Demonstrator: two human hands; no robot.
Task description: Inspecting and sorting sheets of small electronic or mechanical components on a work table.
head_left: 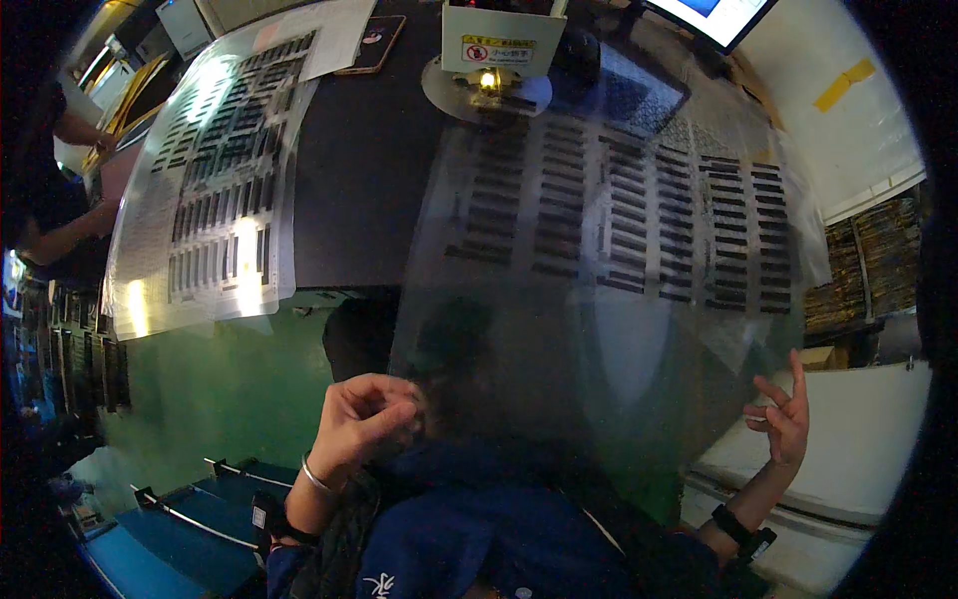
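A clear film (624, 344) with columns of black strips spans the right of the desk (349, 190); its far part lies over the desk, its near part extends past the front edge, above our lap. Our left hand (357, 424) is at the film's near left edge, thumb and fingers pressed together, apparently pinching it. Our right hand (785, 431) stands beside the right edge, fingers spread; we cannot tell whether any of them touches the film.

We judge the right side the weaker: with no closed grip there, that edge could slip, sag or swing, and a pull from the left alone could skew the film or crease it. Beyond, a white device (499, 45) with a lit lamp (489, 82) stands near the far edge; a forward push could make the film catch against it. A second sheet (225, 190) lies at left, well apart from our fingers.
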